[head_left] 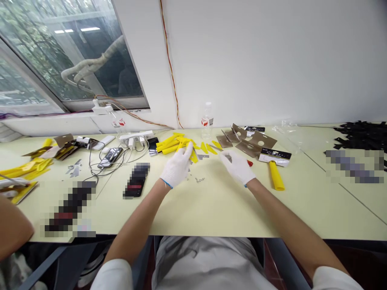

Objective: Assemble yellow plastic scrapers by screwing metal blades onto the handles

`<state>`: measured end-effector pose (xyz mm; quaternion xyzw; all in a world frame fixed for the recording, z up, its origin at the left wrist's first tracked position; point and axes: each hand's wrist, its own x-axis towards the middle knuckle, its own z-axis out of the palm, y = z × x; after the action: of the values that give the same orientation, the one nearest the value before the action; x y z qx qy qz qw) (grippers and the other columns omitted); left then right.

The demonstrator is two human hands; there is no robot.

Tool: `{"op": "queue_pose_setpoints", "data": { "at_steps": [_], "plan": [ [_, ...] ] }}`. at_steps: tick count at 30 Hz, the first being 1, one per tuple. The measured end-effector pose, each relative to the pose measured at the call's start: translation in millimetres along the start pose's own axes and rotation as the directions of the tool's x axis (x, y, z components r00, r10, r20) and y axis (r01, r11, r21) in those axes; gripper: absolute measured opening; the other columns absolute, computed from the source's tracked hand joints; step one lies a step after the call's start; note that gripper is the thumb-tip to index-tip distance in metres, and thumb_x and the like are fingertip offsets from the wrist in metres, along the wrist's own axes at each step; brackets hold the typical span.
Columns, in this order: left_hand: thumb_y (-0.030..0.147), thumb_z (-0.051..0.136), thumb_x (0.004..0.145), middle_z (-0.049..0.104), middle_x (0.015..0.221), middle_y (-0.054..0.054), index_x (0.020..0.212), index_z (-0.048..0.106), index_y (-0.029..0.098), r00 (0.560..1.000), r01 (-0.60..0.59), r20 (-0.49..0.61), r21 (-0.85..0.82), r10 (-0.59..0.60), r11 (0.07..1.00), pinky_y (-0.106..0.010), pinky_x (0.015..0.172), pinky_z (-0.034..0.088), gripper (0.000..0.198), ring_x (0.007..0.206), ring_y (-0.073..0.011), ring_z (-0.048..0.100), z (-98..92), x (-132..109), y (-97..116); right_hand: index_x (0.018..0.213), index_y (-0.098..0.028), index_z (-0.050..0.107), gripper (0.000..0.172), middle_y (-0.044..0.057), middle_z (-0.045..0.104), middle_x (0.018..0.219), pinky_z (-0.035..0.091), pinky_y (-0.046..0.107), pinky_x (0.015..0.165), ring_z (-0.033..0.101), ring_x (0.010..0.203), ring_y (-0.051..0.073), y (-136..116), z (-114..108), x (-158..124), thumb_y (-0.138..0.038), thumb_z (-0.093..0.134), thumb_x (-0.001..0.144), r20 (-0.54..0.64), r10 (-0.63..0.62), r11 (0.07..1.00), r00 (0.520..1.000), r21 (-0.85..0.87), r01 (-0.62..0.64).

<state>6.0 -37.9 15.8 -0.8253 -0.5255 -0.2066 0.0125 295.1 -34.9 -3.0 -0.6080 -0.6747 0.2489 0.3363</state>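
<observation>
My left hand (177, 166), in a white glove with a blue cuff, is closed around a yellow plastic piece (194, 157) at the front of a pile of yellow plastic parts (169, 145). The fingers partly hide this piece, so its full shape does not show. My right hand (237, 168), gloved the same way, hovers with bent fingers and a gap between thumb and forefinger; nothing shows in it. Beyond it lie flat yellow pointed pieces (211, 149). A small red item (249, 163) sits beside the right hand. Between the hands lie small metal bits (200, 180).
Brown card packaging (256, 144) and a yellow tube handle with a black-and-white card (276, 177) lie to the right. A plastic bottle (207, 121) stands by the wall. Phones (137, 180), cables and a power strip (136, 138) are left. Black parts (359, 135) are heaped far right. Someone's arm (13, 227) is at left.
</observation>
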Motion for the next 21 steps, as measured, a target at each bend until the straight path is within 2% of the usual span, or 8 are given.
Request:
{"op": "queue_pose_setpoints", "data": {
  "at_steps": [1,3,5,7,9,13,16,21],
  "plan": [
    [0.023,0.044,0.109,0.069,0.125,-0.017,0.176,0.038,0.02,0.997,-0.056,0.055,0.019,0.055,0.998,-0.038,0.096,0.059,0.068,0.113,-0.0299,0.072,1.5,-1.4,8.6,0.112,-0.021,0.071,0.034,0.012,0.077,0.106,0.056,0.038,0.087,0.071,0.094,0.026,-12.4,3.8,-5.8,-0.052,0.057,0.107,0.152,0.025,0.989,0.988,0.138,-0.047],
    [0.021,0.05,0.107,0.072,0.124,-0.012,0.177,0.037,0.026,0.983,-0.129,0.136,0.014,0.125,0.992,-0.037,0.096,0.059,0.071,0.113,-0.0292,0.073,6.3,-4.2,22.8,0.101,-0.021,0.067,0.035,0.008,0.075,0.093,0.056,0.035,0.075,0.069,0.079,0.022,-30.9,10.8,-15.3,-0.056,0.062,0.104,0.397,0.008,0.95,0.918,0.283,-0.131],
    [0.022,0.057,0.105,0.075,0.127,-0.01,0.178,0.034,0.031,0.975,-0.15,0.165,0.003,0.148,0.989,-0.037,0.095,0.059,0.077,0.114,-0.0293,0.074,11.5,-6.6,30.9,0.094,-0.021,0.064,0.032,0.006,0.073,0.087,0.055,0.032,0.071,0.065,0.073,0.019,-38.7,15.4,-20.7,-0.052,0.07,0.099,0.477,-0.008,0.924,0.879,0.34,-0.176],
    [0.027,0.065,0.103,0.076,0.131,-0.009,0.176,0.036,0.033,0.981,-0.114,0.156,-0.011,0.115,0.993,-0.036,0.092,0.059,0.079,0.115,-0.0298,0.074,14.4,-8.3,32.5,0.09,-0.02,0.063,0.028,0.006,0.073,0.087,0.054,0.031,0.07,0.064,0.072,0.017,-37.0,15.9,-22.2,-0.046,0.073,0.096,0.469,-0.008,0.909,0.883,0.371,-0.189],
    [0.033,0.073,0.101,0.077,0.132,-0.009,0.171,0.046,0.031,0.989,-0.046,0.14,-0.036,0.051,0.998,-0.036,0.091,0.059,0.075,0.116,-0.0306,0.075,13.7,-9.1,28.9,0.089,-0.02,0.063,0.025,0.005,0.072,0.086,0.054,0.03,0.07,0.063,0.071,0.016,-30.1,12.7,-21.4,-0.043,0.071,0.096,0.438,-0.005,0.905,0.899,0.385,-0.183],
    [0.045,0.073,0.102,0.08,0.122,-0.01,0.136,0.074,0.025,0.98,0.032,0.196,-0.046,-0.022,0.998,-0.041,0.092,0.06,0.04,0.112,-0.0331,0.076,5.9,-9.7,16.5,0.089,-0.019,0.064,0.028,0.005,0.071,0.084,0.055,0.03,0.071,0.063,0.073,0.017,-16.6,3.1,-17.9,-0.046,0.072,0.093,0.378,-0.002,0.907,0.926,0.391,-0.158],
    [0.047,0.069,0.104,0.08,0.114,-0.01,0.12,0.079,0.026,0.979,0.043,0.2,-0.067,-0.029,0.997,-0.043,0.09,0.06,0.029,0.106,-0.0332,0.076,2.4,-10.5,9.1,0.091,-0.02,0.064,0.035,0.006,0.072,0.086,0.056,0.031,0.072,0.065,0.076,0.018,-12.8,1.4,-16.3,-0.052,0.077,0.089,0.385,-0.018,0.903,0.923,0.402,-0.15],
    [0.05,0.074,0.098,0.08,0.112,-0.01,0.116,0.081,0.031,0.989,0.044,0.149,-0.146,-0.022,0.988,-0.041,0.088,0.061,0.027,0.102,-0.0327,0.077,6.6,-11.9,4.4,0.098,-0.021,0.068,0.037,0.004,0.07,0.08,0.056,0.032,0.073,0.065,0.075,0.019,-14.8,9.0,-17.9,-0.058,0.072,0.095,0.393,-0.074,0.92,0.917,0.381,-0.089]
  ]
}}
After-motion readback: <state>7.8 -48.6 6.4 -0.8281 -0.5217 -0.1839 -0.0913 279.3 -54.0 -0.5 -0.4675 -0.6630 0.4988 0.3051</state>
